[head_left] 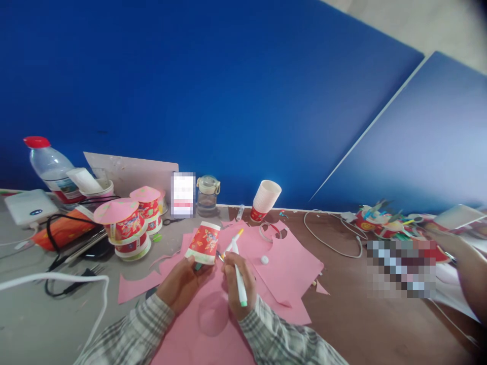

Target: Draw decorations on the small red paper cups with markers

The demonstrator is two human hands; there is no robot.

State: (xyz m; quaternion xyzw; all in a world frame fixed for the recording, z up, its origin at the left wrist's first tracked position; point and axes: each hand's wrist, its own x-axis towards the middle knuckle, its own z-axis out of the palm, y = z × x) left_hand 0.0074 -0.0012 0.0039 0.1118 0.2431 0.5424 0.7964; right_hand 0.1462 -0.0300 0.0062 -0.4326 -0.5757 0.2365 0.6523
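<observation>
My left hand (188, 285) is wrapped around the lower part of a red printed paper cup (204, 243), tilted above pink paper (182, 339). In my right hand (239, 276) is a white marker pen (240, 285), its green end toward me. The marker's other end points up and away, to the right of the cup; whether they touch I cannot tell. A yellow-tipped thing (239, 235) shows just beyond my right fingers. Pink sheets and scraps lie beneath both hands, with a small white round piece (264, 260) on them.
Cup models with pink cone tops (117, 210), cables and a red-capped bottle (53, 167) stand left. A lidded jar (207, 195) and stacked paper cups (265, 200) stand by the blue partition (243, 101). Another person's arm (470, 268) reaches in at right, near cups of pens (384, 225).
</observation>
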